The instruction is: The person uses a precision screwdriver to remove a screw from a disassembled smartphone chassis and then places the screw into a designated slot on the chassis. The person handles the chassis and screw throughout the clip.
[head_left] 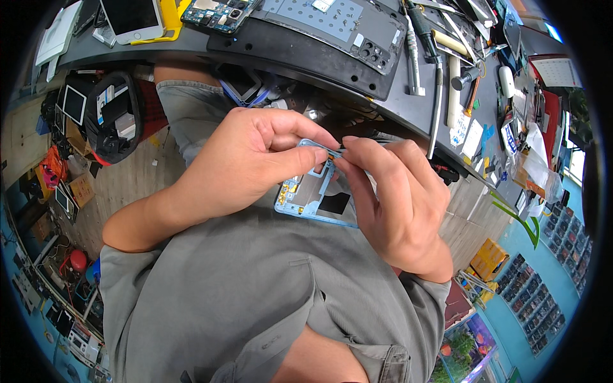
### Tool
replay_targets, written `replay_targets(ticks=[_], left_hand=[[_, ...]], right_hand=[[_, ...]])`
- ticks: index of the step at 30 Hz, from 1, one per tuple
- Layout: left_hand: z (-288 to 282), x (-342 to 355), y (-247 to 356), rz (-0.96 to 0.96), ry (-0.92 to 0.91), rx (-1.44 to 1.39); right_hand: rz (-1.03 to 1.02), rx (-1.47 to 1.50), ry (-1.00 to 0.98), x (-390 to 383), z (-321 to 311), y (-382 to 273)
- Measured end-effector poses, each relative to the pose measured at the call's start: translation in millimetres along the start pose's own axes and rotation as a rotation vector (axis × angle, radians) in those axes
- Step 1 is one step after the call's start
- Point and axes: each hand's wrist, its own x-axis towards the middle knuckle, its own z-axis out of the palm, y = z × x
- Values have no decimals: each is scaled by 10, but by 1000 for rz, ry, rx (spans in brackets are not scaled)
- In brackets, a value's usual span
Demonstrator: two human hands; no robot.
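Note:
A light blue phone frame, with gold-coloured contacts and a grey inner plate, is held tilted above my lap. My left hand is closed on its far edge, the thumb on the inner side and the index finger reaching along the rim. At that same edge the thumb and index fingertips of my right hand are pinched together, almost meeting the left fingertips. Whatever lies in that pinch is hidden or too small to name. The right end of the frame runs behind my right fingers.
On the dark workbench ahead are a phone back panel, an exposed circuit board, a white phone and a screwdriver. More tools and scraps crowd its right side. A bag-lined bin stands at the left.

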Motion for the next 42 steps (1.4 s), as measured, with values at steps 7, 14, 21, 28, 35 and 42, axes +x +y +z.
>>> replay_targets(ticks=[7, 14, 21, 28, 35, 42], left_hand=[[-19, -6, -20, -9, -8, -4], [-31, -13, 7, -46, -30, -16], [-36, -6, -4, -49, -28, -21], [-48, 6, -18, -26, -34, -8], [-43, 8, -8, -40, -13, -24], [-45, 6, -31, -32, -24, -20]], right_hand=[[73, 117, 19, 1, 56, 42], [262, 326, -70, 14, -1, 97], [271, 373, -57, -4, 9, 113], [158, 216, -32, -19, 16, 77], [13, 123, 55, -101, 105, 82], [71, 209, 28, -97, 50, 101]])
